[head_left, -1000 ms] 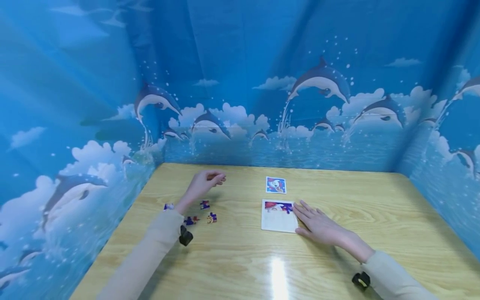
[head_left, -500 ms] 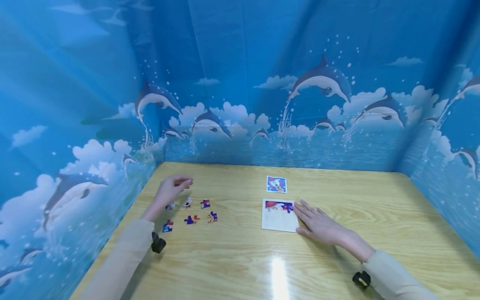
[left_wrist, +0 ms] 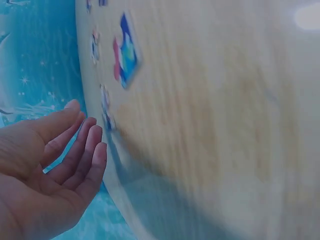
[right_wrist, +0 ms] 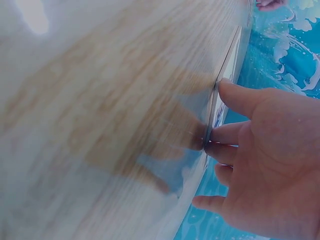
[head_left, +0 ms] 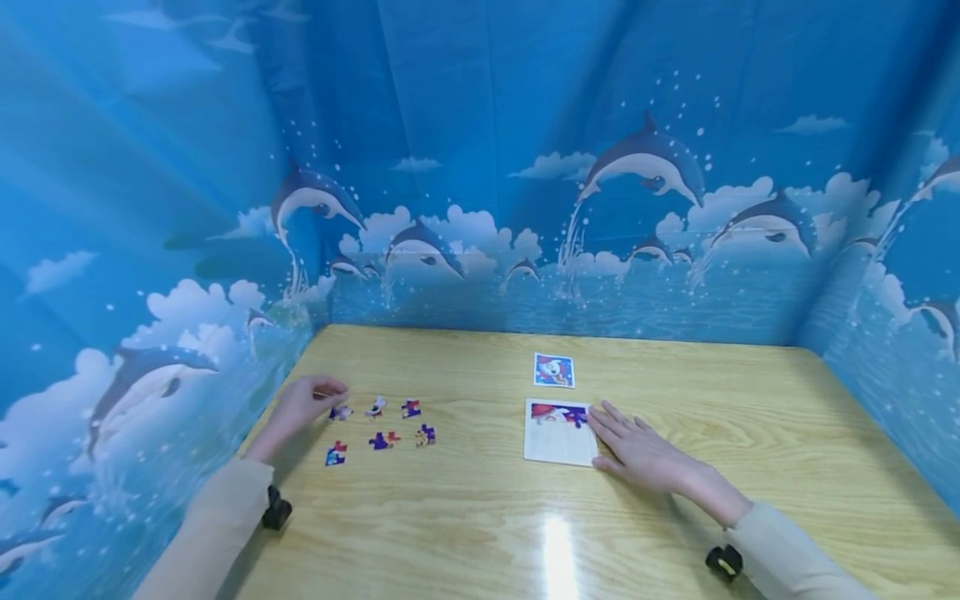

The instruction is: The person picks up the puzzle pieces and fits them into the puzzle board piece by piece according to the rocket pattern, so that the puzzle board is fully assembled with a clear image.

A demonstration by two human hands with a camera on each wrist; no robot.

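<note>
Head view, with 12 o'clock at the far side of the table [head_left: 465, 517]: the left hand [head_left: 300, 407] is at 9 to 10 o'clock of six loose pieces [head_left: 385, 440], which lie flat and apart in two rows of three. Its fingers are bent a little and relaxed, close over the end piece [head_left: 341, 412] of the far row; from here I cannot tell whether they touch it. At 3 o'clock of the pieces, well apart, lies the board [head_left: 558, 446], with a strip of red, white and purple picture [head_left: 558, 413] along its 12 o'clock edge and bare, pale surface below. The card [head_left: 554, 370], showing a small white figure on blue, is just beyond the board at 12 o'clock. The right hand [head_left: 645, 454] lies at the board's 3 o'clock side, fingers extended and spread, fingertips at that edge. A dolphin curtain [head_left: 480, 167] stands behind.

Left wrist view: the hand comes in from 8 o'clock, a gap between thumb and fingers, holding nothing. Pieces lie between 10 and 11 o'clock, the nearest just past the fingertips.

Right wrist view: the hand enters from 4 o'clock, thumb and fingertips touching the board's edge, without a closed grip.
</note>
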